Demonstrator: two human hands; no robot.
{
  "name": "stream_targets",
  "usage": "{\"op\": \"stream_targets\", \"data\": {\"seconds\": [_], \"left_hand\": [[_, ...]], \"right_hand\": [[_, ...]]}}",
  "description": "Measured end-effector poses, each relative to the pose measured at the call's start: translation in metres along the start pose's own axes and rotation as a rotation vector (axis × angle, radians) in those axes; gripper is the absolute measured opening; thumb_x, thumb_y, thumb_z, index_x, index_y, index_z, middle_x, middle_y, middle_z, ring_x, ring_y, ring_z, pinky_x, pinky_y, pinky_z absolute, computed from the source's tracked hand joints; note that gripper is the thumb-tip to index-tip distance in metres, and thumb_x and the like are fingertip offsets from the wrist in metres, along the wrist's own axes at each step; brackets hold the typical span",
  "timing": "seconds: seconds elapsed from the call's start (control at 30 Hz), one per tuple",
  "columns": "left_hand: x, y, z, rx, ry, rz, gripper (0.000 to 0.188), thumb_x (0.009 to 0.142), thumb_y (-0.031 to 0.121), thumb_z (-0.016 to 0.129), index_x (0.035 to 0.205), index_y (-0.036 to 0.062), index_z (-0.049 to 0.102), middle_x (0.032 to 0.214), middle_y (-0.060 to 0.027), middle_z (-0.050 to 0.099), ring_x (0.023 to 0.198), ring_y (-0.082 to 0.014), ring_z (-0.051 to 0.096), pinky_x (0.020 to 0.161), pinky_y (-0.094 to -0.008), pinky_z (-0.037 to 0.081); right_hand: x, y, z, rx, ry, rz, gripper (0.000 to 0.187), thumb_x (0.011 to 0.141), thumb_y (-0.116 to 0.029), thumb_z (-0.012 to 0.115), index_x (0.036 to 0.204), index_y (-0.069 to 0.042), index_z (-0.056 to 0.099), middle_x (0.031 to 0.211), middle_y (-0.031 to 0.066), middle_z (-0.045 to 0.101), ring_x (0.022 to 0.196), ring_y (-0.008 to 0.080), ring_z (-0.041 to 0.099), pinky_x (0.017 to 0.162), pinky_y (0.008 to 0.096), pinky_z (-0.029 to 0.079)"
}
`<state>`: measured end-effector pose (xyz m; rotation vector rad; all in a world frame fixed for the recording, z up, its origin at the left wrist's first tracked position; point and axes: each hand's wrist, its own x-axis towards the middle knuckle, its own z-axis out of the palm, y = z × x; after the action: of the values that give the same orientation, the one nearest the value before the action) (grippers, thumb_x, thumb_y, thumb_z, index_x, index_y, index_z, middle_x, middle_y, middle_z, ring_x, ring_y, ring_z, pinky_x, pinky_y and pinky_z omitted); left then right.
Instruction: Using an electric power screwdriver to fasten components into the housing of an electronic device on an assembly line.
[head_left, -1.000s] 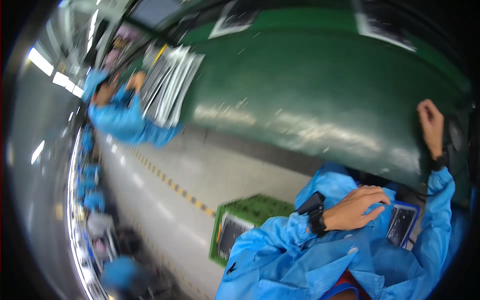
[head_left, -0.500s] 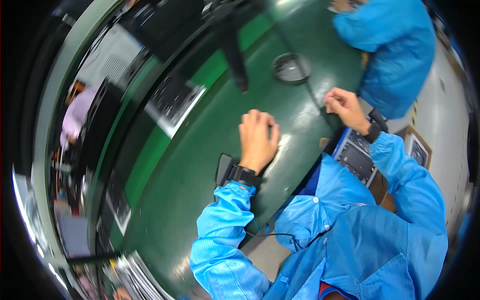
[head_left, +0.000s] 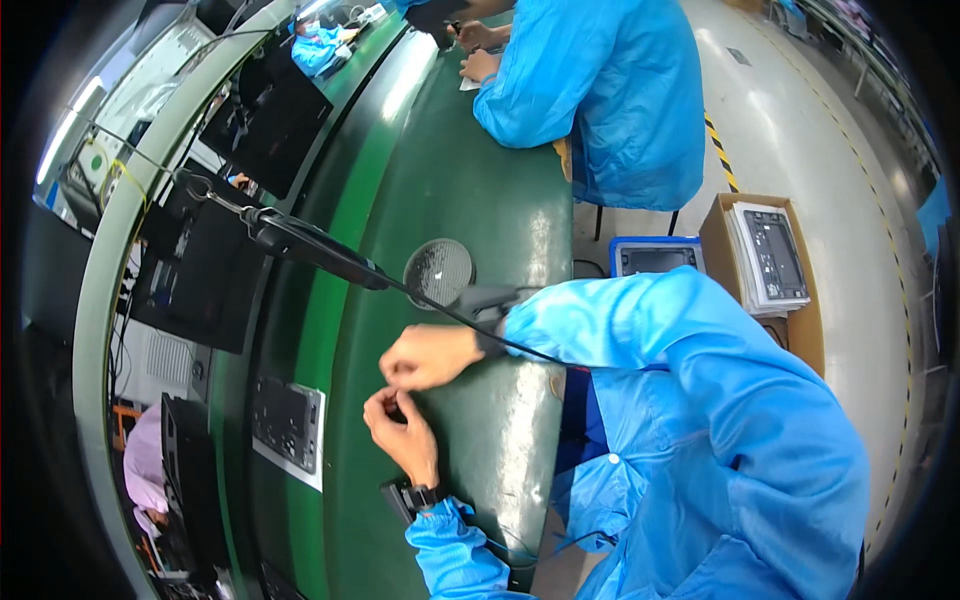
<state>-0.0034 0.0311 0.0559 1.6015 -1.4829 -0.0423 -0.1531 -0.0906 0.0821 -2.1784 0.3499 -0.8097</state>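
My left hand (head_left: pixel 403 432) and my right hand (head_left: pixel 430 357) meet fingertip to fingertip above the green tabletop (head_left: pixel 390 300). Both have their fingers curled and pinched together; whatever is between them, if anything, is too small or hidden to name. Just beyond my right hand sits a round, grey, ribbed dish (head_left: pixel 455 255) with small dark bits in it. A dark electric screwdriver (head_left: pixel 320 257) hangs slanting to the left of the dish. Its cord crosses over my right wrist.
A dark panel with white edges (head_left: pixel 288 425) lies left of my hands. A co-worker in a blue coat (head_left: pixel 640 100) sits at the far end of the table. To the right are a blue tray (head_left: pixel 612 250) and a cardboard box (head_left: pixel 810 340) holding stacked panels.
The view has swung to the right. My hands were apart over the table; now they are together at the fingertips, and the right one has come across to the left.
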Motion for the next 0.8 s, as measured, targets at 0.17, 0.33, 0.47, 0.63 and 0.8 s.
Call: {"op": "stream_targets", "data": {"seconds": [0.17, 0.33, 0.47, 0.63, 0.8], "left_hand": [[0.005, -0.025, -0.005, -0.007, 0.066, -0.136, 0.027, 0.099, 0.017, 0.061, 0.114, -0.0056, 0.059, 0.109, -0.0203, 0.064, 0.1, -0.0343, 0.062, 0.088, -0.0438, 0.047], [0.009, -0.02, -0.005, 0.122, 0.014, -0.128, 0.027, 0.099, 0.015, 0.061, 0.117, -0.0045, 0.06, 0.109, -0.0188, 0.063, 0.106, -0.0351, 0.058, 0.094, -0.0441, 0.045], [0.011, -0.01, -0.004, 0.092, 0.035, -0.108, 0.025, 0.099, 0.017, 0.061, 0.112, -0.0039, 0.059, 0.108, -0.0186, 0.063, 0.105, -0.0355, 0.057, 0.093, -0.0448, 0.043], [0.011, -0.015, -0.005, 0.114, 0.011, -0.109, 0.025, 0.098, 0.014, 0.061, 0.116, -0.0041, 0.058, 0.111, -0.0193, 0.062, 0.106, -0.0348, 0.057, 0.093, -0.0434, 0.043], [0.012, -0.012, -0.008, 0.151, -0.007, -0.09, 0.025, 0.097, 0.009, 0.061, 0.118, -0.0036, 0.057, 0.111, -0.0192, 0.062, 0.108, -0.035, 0.057, 0.094, -0.0428, 0.044]], "right_hand": [[0.045, 0.011, 0.049, 0.056, 0.033, -0.07, 0.022, 0.081, -0.024, 0.068, 0.075, -0.005, 0.061, 0.065, 0.011, 0.064, 0.061, 0.032, 0.064, 0.056, 0.0438, 0.046], [0.048, 0.027, 0.06, 0.045, 0.176, -0.06, 0.023, 0.078, -0.025, 0.068, 0.071, -0.005, 0.06, 0.061, 0.0116, 0.061, 0.057, 0.0338, 0.061, 0.054, 0.0446, 0.043], [0.051, 0.027, 0.06, 0.078, 0.179, -0.071, 0.025, 0.078, -0.024, 0.068, 0.068, -0.004, 0.058, 0.058, 0.0125, 0.059, 0.053, 0.0334, 0.057, 0.052, 0.0459, 0.04], [0.053, 0.026, 0.056, 0.097, 0.152, -0.038, 0.024, 0.08, -0.022, 0.068, 0.07, -0.005, 0.056, 0.059, 0.0112, 0.058, 0.053, 0.0313, 0.057, 0.053, 0.0439, 0.041], [0.054, 0.03, 0.066, 0.155, 0.172, -0.005, 0.022, 0.081, -0.026, 0.067, 0.078, -0.007, 0.058, 0.064, 0.0117, 0.063, 0.059, 0.0358, 0.062, 0.056, 0.0452, 0.046]]}}
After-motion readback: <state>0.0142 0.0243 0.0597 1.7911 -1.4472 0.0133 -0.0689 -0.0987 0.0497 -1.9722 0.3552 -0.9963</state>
